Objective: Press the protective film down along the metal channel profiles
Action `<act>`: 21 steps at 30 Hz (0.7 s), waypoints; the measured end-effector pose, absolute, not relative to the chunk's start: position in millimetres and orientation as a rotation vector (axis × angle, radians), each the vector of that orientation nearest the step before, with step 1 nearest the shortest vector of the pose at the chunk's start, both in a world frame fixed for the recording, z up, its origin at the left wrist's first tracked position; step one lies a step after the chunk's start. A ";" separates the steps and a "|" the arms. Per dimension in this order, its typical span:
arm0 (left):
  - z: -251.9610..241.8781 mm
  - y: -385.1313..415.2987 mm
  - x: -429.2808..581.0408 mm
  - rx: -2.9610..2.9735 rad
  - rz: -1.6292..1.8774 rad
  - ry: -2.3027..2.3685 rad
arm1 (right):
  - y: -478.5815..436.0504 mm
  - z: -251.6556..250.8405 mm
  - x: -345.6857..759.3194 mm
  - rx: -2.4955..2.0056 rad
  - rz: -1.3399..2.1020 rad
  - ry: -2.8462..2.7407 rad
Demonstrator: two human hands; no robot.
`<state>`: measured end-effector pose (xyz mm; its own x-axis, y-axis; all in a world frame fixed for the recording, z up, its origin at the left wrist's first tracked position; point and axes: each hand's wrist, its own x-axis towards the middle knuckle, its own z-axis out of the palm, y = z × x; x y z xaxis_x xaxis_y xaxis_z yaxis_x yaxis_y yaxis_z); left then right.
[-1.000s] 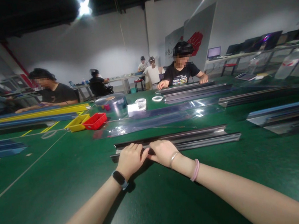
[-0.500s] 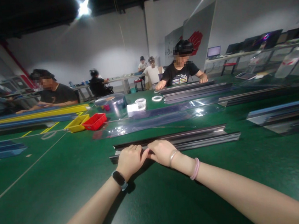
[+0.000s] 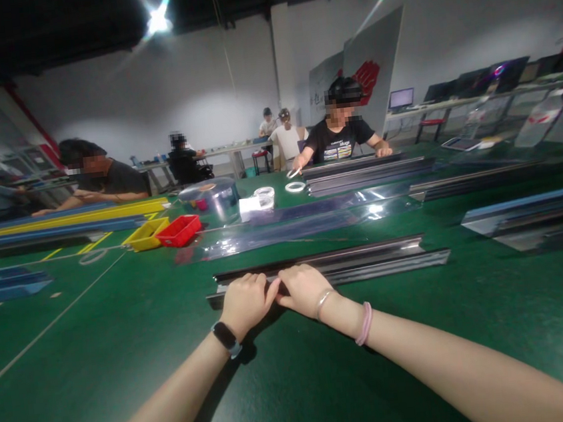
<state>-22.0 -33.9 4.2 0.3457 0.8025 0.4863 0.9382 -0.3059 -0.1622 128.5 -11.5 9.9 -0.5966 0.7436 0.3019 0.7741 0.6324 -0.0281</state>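
Note:
A long dark metal channel profile (image 3: pixel 367 262) lies across the green table in front of me, its trough facing up. My left hand (image 3: pixel 245 301) is closed over its near rim close to the left end. Right beside it, my right hand (image 3: pixel 302 290) grips the same near rim, and the two thumbs almost meet. The fingertips of both hands drop into the trough and are hidden. Behind the profile lie clear plastic strips (image 3: pixel 284 232), apart from my hands.
A red bin (image 3: pixel 180 231) and a yellow bin (image 3: pixel 147 234) stand back left. Beyond the strips are tape rolls (image 3: pixel 295 187) and a roll of clear film (image 3: pixel 223 200). More profiles (image 3: pixel 538 217) lie at right. A co-worker (image 3: pixel 339 138) sits opposite with profiles.
My hands stay on the profile; the right has shifted very slightly left. The co-worker opposite has lifted a white tape ring in one hand.

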 end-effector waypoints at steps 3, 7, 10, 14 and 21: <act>3.9 -33.6 -22.3 -2.202 -0.455 -1.516 | -10.5 9.0 129.7 -1.226 -0.142 -2.582; 3.6 -33.0 -22.5 -2.207 -0.454 -1.510 | -9.8 9.4 132.1 -1.206 -0.122 -2.586; 3.4 -32.9 -22.6 -2.209 -0.451 -1.512 | -10.6 11.1 133.0 -1.177 -0.112 -2.572; 2.8 -32.8 -22.9 -2.214 -0.450 -1.507 | -10.3 12.6 133.3 -1.168 -0.110 -2.606; 1.8 -33.4 -23.0 -2.207 -0.466 -1.485 | -8.6 11.0 134.2 -1.232 -0.113 -2.616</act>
<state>-23.0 -33.4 1.8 0.3673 0.7822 0.5032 0.9295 -0.3286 -0.1677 134.2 -8.6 11.0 -0.6124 0.7483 0.2549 0.7675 0.6401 -0.0351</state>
